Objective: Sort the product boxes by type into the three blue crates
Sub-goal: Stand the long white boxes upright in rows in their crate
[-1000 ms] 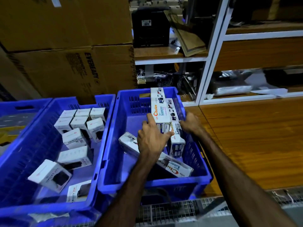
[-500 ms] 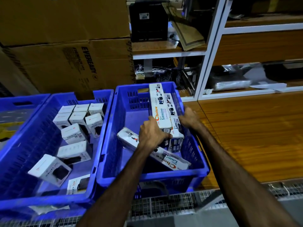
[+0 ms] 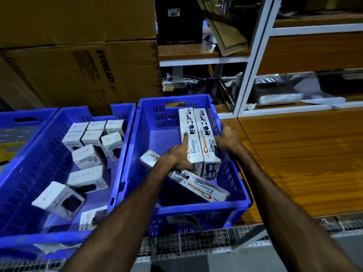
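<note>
Two long white Choice Lumino boxes (image 3: 198,138) lie side by side along the right wall of the right blue crate (image 3: 196,210). My left hand (image 3: 176,157) grips the left box at its near end, index finger stretched along its top. My right hand (image 3: 225,140) curls over the outer edge of the right box, between it and the crate wall. A third Lumino box (image 3: 198,188) lies slanted on the crate floor beneath my left wrist. The middle blue crate (image 3: 125,154) holds several small white Halley boxes (image 3: 89,156).
A third blue crate (image 3: 25,118) shows at the far left, its contents unclear. Large cardboard cartons (image 3: 78,71) stand behind the crates. A white shelf frame (image 3: 253,61) and a wooden counter (image 3: 306,158) lie to the right. Wire mesh (image 3: 186,244) runs along the near edge.
The two long boxes, one raised and offset before, now lie level and flush against the crate's right wall. My left index finger has stretched out along the top.
</note>
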